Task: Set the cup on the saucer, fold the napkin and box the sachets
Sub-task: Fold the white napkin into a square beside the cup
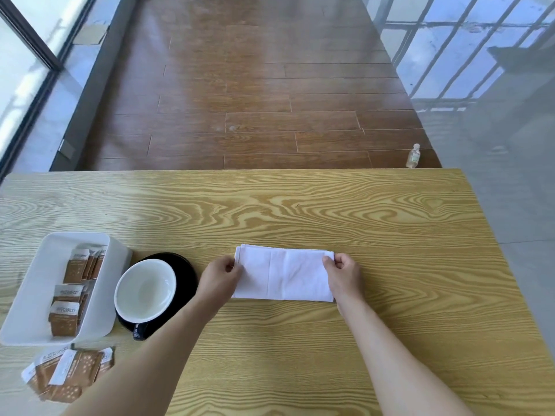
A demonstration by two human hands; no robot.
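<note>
A white napkin (pixel 285 274) lies folded into a wide rectangle in the middle of the wooden table (pixel 300 211). My left hand (pixel 220 276) pinches its left edge and my right hand (pixel 345 274) pinches its right edge. To the left, a cup (pixel 145 291), white inside and dark outside, stands on a black saucer (pixel 184 271). Further left, a white box (pixel 39 280) holds several brown sachets (pixel 75 267). More brown sachets (pixel 69 373) lie loose on the table in front of the box.
The table's far edge runs across the view, with a wooden floor beyond it. A small clear bottle (pixel 413 156) stands on the floor past the table's far right corner. Glass panels flank both sides.
</note>
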